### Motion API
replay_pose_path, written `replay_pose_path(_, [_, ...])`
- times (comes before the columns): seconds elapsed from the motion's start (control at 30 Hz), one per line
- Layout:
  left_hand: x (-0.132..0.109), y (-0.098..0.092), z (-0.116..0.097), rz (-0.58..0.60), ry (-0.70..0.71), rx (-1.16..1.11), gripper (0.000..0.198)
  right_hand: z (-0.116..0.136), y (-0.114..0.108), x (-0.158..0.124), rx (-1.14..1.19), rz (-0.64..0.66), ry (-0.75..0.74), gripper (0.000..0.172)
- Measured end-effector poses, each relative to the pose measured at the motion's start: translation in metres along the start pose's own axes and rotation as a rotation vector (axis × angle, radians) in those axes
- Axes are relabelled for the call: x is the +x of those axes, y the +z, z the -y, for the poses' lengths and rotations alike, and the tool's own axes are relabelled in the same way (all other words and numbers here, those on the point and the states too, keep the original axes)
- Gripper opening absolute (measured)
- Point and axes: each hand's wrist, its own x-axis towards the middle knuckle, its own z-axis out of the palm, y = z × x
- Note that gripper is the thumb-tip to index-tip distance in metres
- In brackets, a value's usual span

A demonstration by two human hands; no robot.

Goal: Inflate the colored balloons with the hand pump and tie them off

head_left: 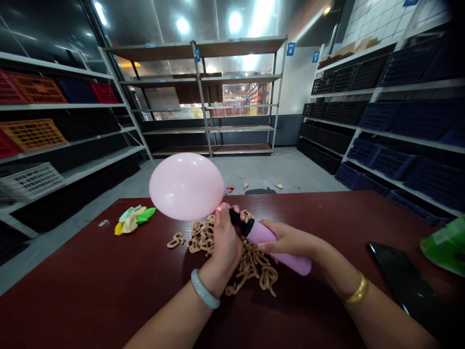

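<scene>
- Right hand (286, 240): wrapped round the pump (295, 264), which looks like a light, stiff plastic tube. Grip it mid-barrel.
- Left hand (225, 245): pinched shut on the balloon's neck at the nozzle.
- Balloon (186, 186): inflated, held above the table (109, 291). Probably weightless, soft and easily burst, so hold it by the neck.
- Behind: tan loops (254, 271) and flat balloons (133, 219).

The left forearm (170, 317) and right forearm (385, 317) extend forward and converge at centre. The left grip (225, 242) is closed, back of hand toward the camera, fingertips pinched at the top. The right grip (286, 240) is wrapped closed, knuckles pointing left, wrist straight.
</scene>
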Motion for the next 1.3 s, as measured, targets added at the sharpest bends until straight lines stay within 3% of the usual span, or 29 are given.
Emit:
replay_pose_path(0.2, [0.016, -0.006, -0.014, -0.024, 0.016, 0.039, 0.022, -0.002, 0.006, 0.005, -0.042, -0.044, 0.012, 0.06])
replay_pose_path(0.47, [0.068, -0.035, -0.078, -0.097, 0.226, 0.012, 0.016, 0.009, 0.003, -0.002, -0.125, 0.046, 0.055, 0.058])
replay_pose_path(0.57, [0.076, -0.042, -0.088, -0.124, 0.226, 0.01, 0.017, 0.012, 0.001, -0.006, -0.133, 0.06, 0.067, 0.059])
replay_pose_path(0.83, [0.06, -0.03, -0.058, -0.059, 0.157, -0.005, 0.022, 0.006, -0.007, -0.009, -0.038, 0.086, 0.075, 0.058])
replay_pose_path(1.13, [0.012, -0.008, -0.006, -0.011, 0.015, 0.022, 0.024, 0.0, 0.001, 0.0, 0.0, 0.018, 0.033, 0.059])
replay_pose_path(1.3, [0.004, -0.003, -0.003, -0.023, 0.007, 0.04, 0.026, 0.0, 0.007, 0.004, -0.056, -0.043, -0.042, 0.056])
